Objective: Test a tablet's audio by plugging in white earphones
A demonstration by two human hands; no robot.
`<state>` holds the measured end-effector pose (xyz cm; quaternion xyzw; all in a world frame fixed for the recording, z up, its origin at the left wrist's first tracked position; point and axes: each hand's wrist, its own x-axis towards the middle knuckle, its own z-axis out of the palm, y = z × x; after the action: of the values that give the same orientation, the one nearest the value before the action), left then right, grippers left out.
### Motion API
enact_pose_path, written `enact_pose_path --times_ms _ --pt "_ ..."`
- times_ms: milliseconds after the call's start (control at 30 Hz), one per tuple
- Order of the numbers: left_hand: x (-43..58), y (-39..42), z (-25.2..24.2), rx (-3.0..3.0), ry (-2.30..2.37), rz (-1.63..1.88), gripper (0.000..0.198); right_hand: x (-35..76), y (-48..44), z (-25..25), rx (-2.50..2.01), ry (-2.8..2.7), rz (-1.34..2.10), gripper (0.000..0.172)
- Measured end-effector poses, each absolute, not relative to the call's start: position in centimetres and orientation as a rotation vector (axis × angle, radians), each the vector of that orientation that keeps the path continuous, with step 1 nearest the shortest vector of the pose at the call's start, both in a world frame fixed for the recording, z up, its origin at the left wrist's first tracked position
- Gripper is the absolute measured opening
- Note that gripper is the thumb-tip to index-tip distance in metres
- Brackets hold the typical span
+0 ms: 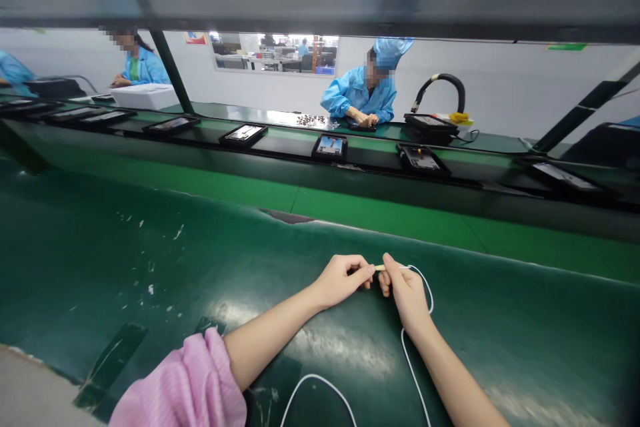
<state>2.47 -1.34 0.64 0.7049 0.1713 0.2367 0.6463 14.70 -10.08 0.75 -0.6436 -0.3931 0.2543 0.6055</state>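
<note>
Over the green bench top (240, 260), my left hand (343, 280) pinches one end of a thin yellowish piece (380, 268); what exactly it is I cannot make out. My right hand (409, 297) is closed at the other end of that piece, with thumb and fingers on the white cable (431, 303). From there the cable loops round behind my right wrist and runs down to the lower edge of the view. A further loop of white cable lies on the bench between my forearms.
Beyond the bench, a dark conveyor line carries several black trays, such as one tray (330, 146) with a flat device. A person in blue (367, 90) works across the line. A shelf beam (320, 10) crosses above; slanted posts (173, 73) support it.
</note>
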Motion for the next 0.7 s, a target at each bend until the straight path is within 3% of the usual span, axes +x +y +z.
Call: enact_pose_path --times_ms 700 --pt "2.53 -1.34 0.65 1.603 0.390 0.536 0.032 14.72 -10.06 0.69 -1.483 -0.892 0.596 0.072"
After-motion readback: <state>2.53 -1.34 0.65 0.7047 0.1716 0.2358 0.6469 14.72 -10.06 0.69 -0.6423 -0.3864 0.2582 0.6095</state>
